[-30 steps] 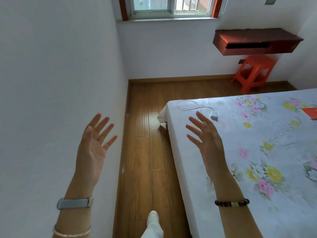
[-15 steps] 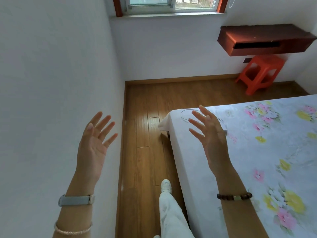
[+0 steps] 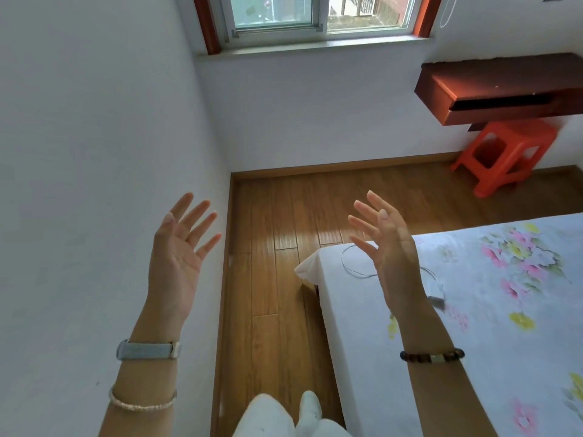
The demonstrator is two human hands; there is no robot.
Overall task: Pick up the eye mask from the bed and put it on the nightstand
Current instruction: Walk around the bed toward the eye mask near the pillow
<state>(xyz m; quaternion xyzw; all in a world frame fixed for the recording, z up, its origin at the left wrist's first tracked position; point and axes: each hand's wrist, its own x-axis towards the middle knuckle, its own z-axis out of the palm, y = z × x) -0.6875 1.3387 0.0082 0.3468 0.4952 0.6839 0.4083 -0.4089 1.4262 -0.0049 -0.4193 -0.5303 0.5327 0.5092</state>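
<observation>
orange stool (image 3: 504, 152) under a red-brown wall shelf (image 3: 501, 89), window (image 3: 318, 14) above

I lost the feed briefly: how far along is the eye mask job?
Nothing looks done. The open left hand and open right hand are both raised and empty. No eye mask is in view on the floral-sheeted white bed; only a thin white charging cable lies at its corner. Left: find the mask, pick it up, and carry it to the nightstand, which may be the red-brown wall-mounted shelf.
</observation>
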